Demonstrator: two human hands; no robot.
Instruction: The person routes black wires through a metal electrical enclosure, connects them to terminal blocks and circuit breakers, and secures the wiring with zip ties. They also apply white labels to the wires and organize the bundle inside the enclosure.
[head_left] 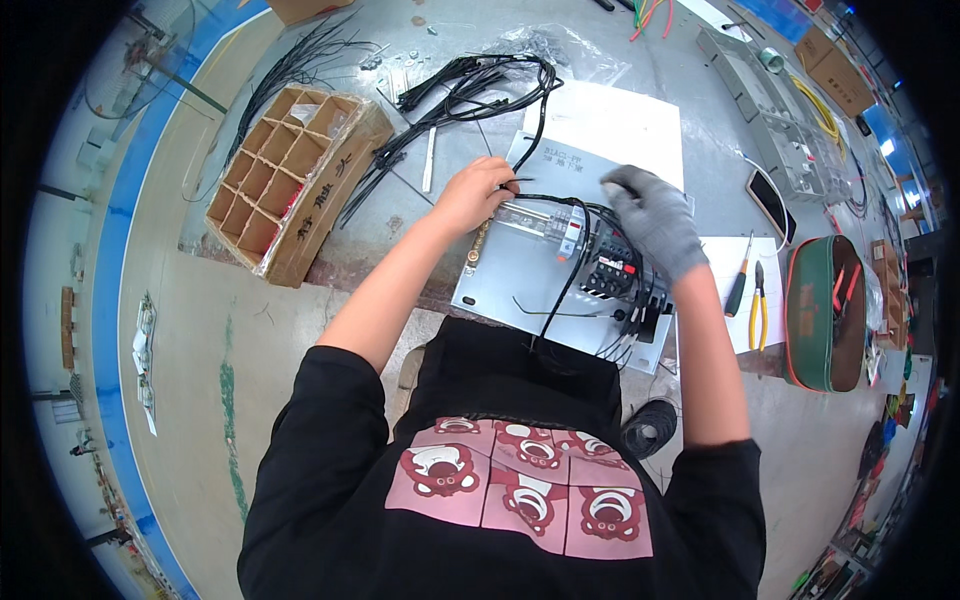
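Note:
A metal mounting plate (490, 297) lies before me on the bench with electrical parts fixed to it. Black cable (545, 197) runs across its upper part and loops down over the front. My bare left hand (478, 195) pinches this cable near the plate's left side. Above the plate's right side is my right hand (655, 222) in a grey glove, fingers curled together; whatever may be between them is hidden. Below and between the hands sit a clear-covered terminal block (535, 222) and a black contactor (608, 272) with thin black wires around it.
A divided cardboard box (325, 215) stands at left, beside bundled black cables (470, 95). White paper (630, 125) lies behind the plate. At right are a screwdriver (738, 285), yellow-handled pliers (758, 310), a phone (768, 205) and a green container (808, 315). A cable roll (650, 428) is below.

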